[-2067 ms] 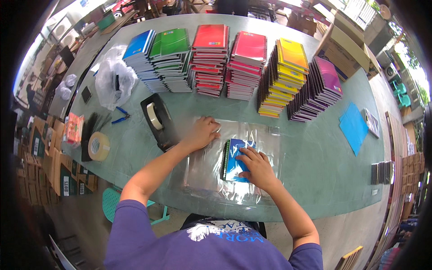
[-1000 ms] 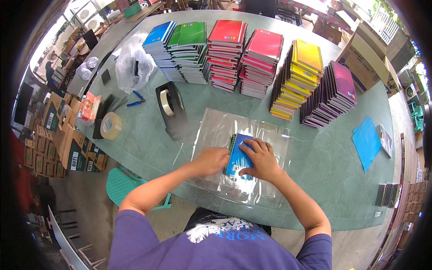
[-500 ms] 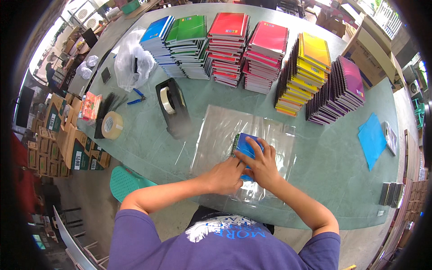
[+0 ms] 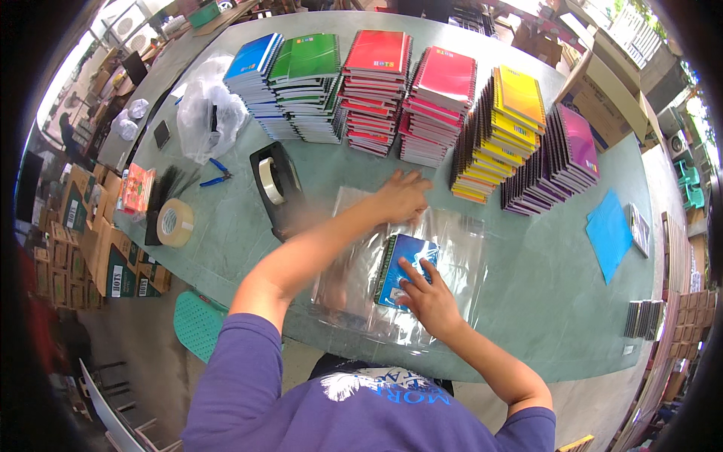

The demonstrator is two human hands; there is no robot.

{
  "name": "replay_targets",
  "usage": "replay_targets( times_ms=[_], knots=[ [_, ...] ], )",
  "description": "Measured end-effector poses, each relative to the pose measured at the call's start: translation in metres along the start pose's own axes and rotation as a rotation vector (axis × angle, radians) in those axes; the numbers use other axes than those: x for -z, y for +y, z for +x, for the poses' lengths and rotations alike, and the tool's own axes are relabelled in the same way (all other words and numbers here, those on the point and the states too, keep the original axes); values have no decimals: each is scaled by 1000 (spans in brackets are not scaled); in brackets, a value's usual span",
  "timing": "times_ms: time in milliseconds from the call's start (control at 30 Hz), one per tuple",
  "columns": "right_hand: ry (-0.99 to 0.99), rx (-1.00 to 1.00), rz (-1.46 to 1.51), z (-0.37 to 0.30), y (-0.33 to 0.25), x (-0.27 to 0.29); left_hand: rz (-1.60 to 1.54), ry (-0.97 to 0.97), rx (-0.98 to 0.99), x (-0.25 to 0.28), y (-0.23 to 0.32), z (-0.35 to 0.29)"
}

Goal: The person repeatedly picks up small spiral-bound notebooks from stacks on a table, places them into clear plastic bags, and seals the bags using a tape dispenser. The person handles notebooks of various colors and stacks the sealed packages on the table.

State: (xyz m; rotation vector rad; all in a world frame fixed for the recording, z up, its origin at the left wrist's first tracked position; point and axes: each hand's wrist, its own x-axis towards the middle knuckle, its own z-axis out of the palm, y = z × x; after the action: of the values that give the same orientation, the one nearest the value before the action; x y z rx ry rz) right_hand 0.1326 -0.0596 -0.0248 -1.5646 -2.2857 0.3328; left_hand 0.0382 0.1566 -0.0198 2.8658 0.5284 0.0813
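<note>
A small blue spiral-bound notebook (image 4: 389, 282) lies on a clear plastic sheet (image 4: 346, 290) in front of me. My right hand (image 4: 434, 303) rests on the notebook's right side, fingers spread over its cover and gripping nothing. Past the notebook, my left hand (image 4: 403, 197) reaches over the far part of the sheet, its fingers apart and somewhat bent. Nothing shows in that hand; whether its fingertips touch the plastic I cannot tell. Left of the sheet stands a black tape dispenser (image 4: 260, 177) with a roll of tape, partly beside my left forearm.
Along the back stand notebook stacks: blue (image 4: 252, 56), green (image 4: 305, 56), red (image 4: 376, 53), pink (image 4: 444, 71), yellow (image 4: 520, 94) and purple (image 4: 576, 143). Blue pliers (image 4: 217, 179), a tape roll (image 4: 175, 223) and a plastic bag (image 4: 207, 113) lie left; a blue sheet (image 4: 610, 237) lies right.
My left hand has left the notebook and moved forward to the sheet's far part. My right hand has shifted lower on the notebook, uncovering more of its cover.
</note>
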Motion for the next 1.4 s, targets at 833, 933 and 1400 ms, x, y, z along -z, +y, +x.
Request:
replay_targets(
  times_ms=[833,933,1400],
  knots=[
    [48,-215,-29,19,10,0,-243,220,1027,2,7,-233],
    [-27,-291,124,21,14,-6,-840,245,696,16,44,-178],
    [290,-824,827,3,31,-21,-751,179,821,-40,60,-122]
  ],
)
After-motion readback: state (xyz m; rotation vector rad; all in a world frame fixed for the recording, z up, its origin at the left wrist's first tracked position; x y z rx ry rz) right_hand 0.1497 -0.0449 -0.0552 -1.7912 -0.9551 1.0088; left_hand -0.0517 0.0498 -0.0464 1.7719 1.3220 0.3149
